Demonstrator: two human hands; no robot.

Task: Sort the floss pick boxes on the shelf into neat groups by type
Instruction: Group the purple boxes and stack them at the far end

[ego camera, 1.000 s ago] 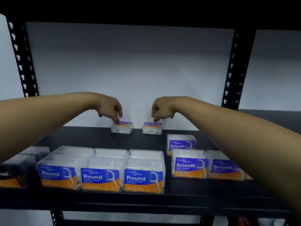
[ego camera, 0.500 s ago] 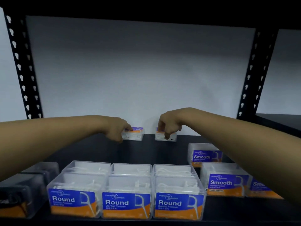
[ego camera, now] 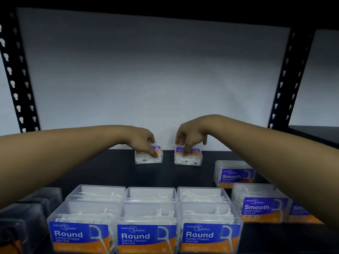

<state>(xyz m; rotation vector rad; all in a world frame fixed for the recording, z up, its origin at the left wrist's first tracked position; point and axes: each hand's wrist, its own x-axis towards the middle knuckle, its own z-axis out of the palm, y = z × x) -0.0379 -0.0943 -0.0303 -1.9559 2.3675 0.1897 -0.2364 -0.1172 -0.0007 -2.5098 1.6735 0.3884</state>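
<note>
Two small clear floss pick boxes lie label-up at the back of the black shelf (ego camera: 110,173). My left hand (ego camera: 144,142) rests its fingers across the top of the left box (ego camera: 146,160), hiding most of its label. My right hand (ego camera: 189,137) touches the label of the right box (ego camera: 190,159) with one fingertip, its other fingers spread; that label begins "Sm". Three clear "Round" boxes (ego camera: 146,237) stand in the front row with a second row behind. "Smooth" boxes (ego camera: 260,208) stand at the right, partly under my right forearm.
Dark boxes (ego camera: 22,226) stand at the front left. Black perforated uprights (ego camera: 18,85) frame the bay on both sides, and a white wall (ego camera: 156,79) closes the back. Bare shelf lies between the back boxes and the Round rows.
Both hands came down from above the two back boxes onto their tops. The boxes now sit a little off the wall. The view moved closer and lower.
</note>
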